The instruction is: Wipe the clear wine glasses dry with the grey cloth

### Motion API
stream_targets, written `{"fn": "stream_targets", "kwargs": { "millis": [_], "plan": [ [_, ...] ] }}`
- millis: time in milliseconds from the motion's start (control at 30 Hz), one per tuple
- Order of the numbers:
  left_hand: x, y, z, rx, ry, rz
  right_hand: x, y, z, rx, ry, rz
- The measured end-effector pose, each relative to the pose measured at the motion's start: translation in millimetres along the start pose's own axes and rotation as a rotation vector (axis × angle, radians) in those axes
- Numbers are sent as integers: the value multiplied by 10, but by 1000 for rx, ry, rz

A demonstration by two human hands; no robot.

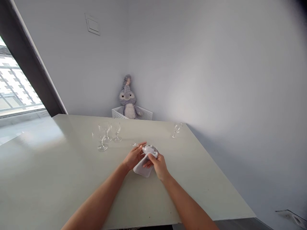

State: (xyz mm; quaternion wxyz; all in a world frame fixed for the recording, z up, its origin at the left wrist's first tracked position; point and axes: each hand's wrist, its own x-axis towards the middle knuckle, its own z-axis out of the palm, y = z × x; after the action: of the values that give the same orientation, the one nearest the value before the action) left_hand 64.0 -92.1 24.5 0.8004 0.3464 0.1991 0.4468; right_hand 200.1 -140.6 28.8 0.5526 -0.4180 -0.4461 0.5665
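Pale table (72,179) by plush toy (129,110): 3 glasses (102,147) left of it, 1 spare glass (177,128) right, progress unclear. In front, my L hand (131,158) grips held glass (149,149) w/ stem; R hand (160,166) pinches cloth (143,170) at bowl.

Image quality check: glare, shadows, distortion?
Head view: daylight glare off the table near the window; soft bright patch on the right wall; dark top-right corner; wide-angle stretch towards the edges. Held glass and white cloth blend, low contrast.
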Motion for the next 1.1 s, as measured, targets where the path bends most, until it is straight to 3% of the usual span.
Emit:
{"fn": "stream_targets", "kwargs": {
  "millis": [133, 233, 300, 367, 567, 767, 867, 1000, 1100],
  "plan": [
    [-8, 45, 3, 49, -36, 22, 42, -23, -39, 255, -16, 126],
    [16, -19, -26, 75, -3, 27, 2, 8, 7, 40, 3, 37],
    [22, -56, -23, 80, -44, -9, -25, 21, 40, -109, 28, -50],
    [10, -50, 6, 81, -68, -31, -23, 14, 41, -106, 46, -49],
    [-23, 80, 59, 98, -32, 57, 51, -34, -71, 313, -3, 196],
    [40, -45, -39, 240, 110, 58, -28, 14, 19, 9, 27, 32],
    [42, -59, -38, 270, 137, 81, 8, 15, -4, 189, 54, 140],
    [14, 25, -3, 232, 21, 61, 85, 0, -93, 470, 66, 296],
    [10, 55, -2, 206, -9, 48, 61, 8, -80, 367, 14, 221]
  ]
}}
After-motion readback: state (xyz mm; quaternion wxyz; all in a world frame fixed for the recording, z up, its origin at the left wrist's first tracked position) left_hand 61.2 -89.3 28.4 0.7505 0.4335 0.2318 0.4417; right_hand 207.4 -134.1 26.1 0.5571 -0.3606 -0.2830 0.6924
